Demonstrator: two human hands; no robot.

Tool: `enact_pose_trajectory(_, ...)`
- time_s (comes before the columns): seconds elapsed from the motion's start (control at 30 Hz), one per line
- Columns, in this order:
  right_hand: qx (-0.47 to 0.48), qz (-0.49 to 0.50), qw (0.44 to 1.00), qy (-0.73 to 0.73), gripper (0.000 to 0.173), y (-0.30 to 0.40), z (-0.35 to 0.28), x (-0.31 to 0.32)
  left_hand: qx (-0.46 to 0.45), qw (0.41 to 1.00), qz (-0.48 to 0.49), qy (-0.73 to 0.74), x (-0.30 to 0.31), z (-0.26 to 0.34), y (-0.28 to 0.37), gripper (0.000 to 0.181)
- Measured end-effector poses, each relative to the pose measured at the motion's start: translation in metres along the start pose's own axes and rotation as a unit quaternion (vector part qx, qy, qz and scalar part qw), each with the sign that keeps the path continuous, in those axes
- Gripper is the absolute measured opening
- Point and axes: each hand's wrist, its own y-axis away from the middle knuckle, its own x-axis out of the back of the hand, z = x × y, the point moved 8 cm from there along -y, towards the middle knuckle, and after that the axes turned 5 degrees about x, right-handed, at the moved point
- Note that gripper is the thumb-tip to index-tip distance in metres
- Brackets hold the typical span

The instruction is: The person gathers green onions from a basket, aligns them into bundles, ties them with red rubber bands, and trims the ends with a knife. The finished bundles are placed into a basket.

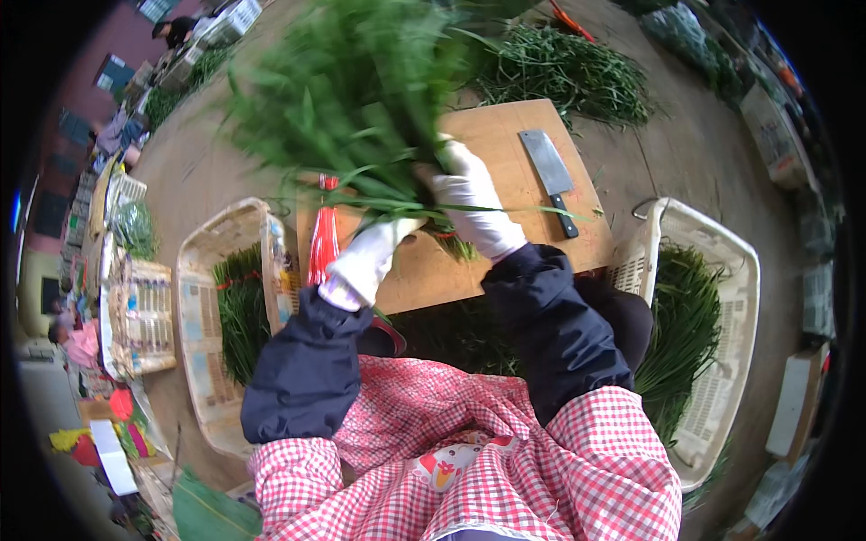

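Note:
Both hands wear pale gloves and hold one large bundle of long green leafy stalks (365, 101), blurred at its top, above a wooden board (433, 280). My left hand (379, 260) grips it low on the left, near the stem ends. Higher up, my right hand (470, 193) is closed round its right side; the fingertips are partly hidden. A red band circles the stems below the right hand. Red and white ties (324, 243) lie at the board's left edge. To the right, a cleaver (549, 172) with a black handle rests on the board.
A white plastic basket (189, 318) with banded greens stands at the left, another basket (741, 324) with greens at the right. Loose green stalks (565, 74) lie in a heap beyond the board. Crates line the far left, where a person (179, 30) in dark clothing is visible.

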Motion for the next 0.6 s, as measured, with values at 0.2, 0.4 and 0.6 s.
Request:
enact_pose_trajectory(0.2, 0.113, -0.173, 0.939, 0.276, 0.056, 0.028, -0.014, -0.084, 0.313, 0.802, -0.196, 0.47, -0.02, -0.196, 0.085, 0.034)
enact_pose_trajectory(0.4, -0.048, 0.038, 0.998, 0.025, 0.043, 0.152, 0.018, -0.036, 0.337, 0.885, -0.31, 0.086, 0.02, -0.044, 0.065, 0.035)
enact_pose_trajectory(0.6, -0.458, 0.312, 0.748, -0.365, 0.044, 0.256, 0.121, -0.006, 0.124, 0.975, -0.138, -0.125, -0.008, -0.047, -0.064, 0.076)
